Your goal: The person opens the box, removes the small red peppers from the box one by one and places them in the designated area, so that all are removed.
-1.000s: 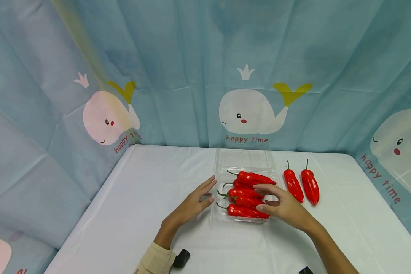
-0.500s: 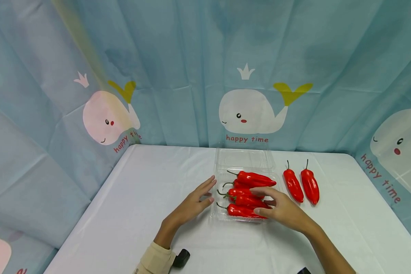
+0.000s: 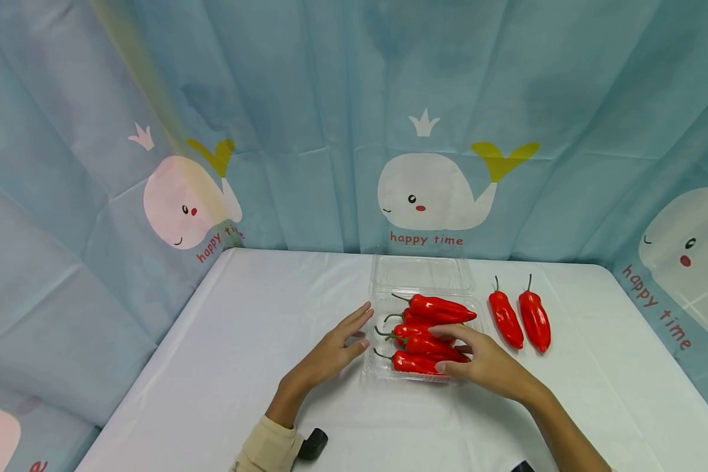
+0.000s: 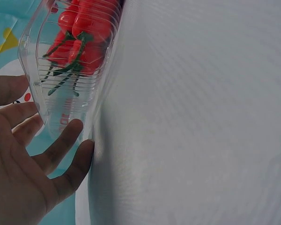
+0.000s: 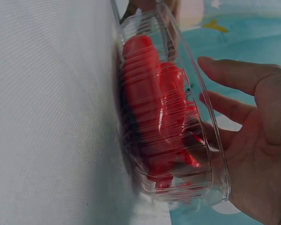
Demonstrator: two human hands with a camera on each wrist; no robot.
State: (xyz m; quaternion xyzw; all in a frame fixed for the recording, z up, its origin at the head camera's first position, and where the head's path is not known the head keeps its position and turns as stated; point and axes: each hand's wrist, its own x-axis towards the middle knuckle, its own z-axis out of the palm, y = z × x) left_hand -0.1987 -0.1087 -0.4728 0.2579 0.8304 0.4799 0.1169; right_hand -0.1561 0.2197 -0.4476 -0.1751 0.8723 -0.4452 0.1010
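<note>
Several red chili peppers (image 3: pixel 427 345) lie in a clear plastic clamshell box (image 3: pixel 370 373), green stems toward the left. Its lid (image 3: pixel 421 272) is folded back behind it. My left hand (image 3: pixel 329 354) is at the box's left side, fingers spread; in the left wrist view, fingertips (image 4: pixel 75 125) lie along the clear wall. Reaching over the box from the right, my right hand (image 3: pixel 486 360) has its fingers above the peppers' tips and its thumb close to the front pepper (image 3: pixel 413 362). The right wrist view shows this hand (image 5: pixel 260 122) loosely spread around the rim; contact with peppers is unclear.
Two more red chili peppers, a left one (image 3: pixel 506 321) and a right one (image 3: pixel 534 322), lie on the white tablecloth (image 3: pixel 259 308) right of the box. A blue whale-print curtain (image 3: pixel 307 131) hangs behind the table.
My right hand has moved slightly left and down over the peppers, its thumb now nearer the front one. The left hand stays in place at the box.
</note>
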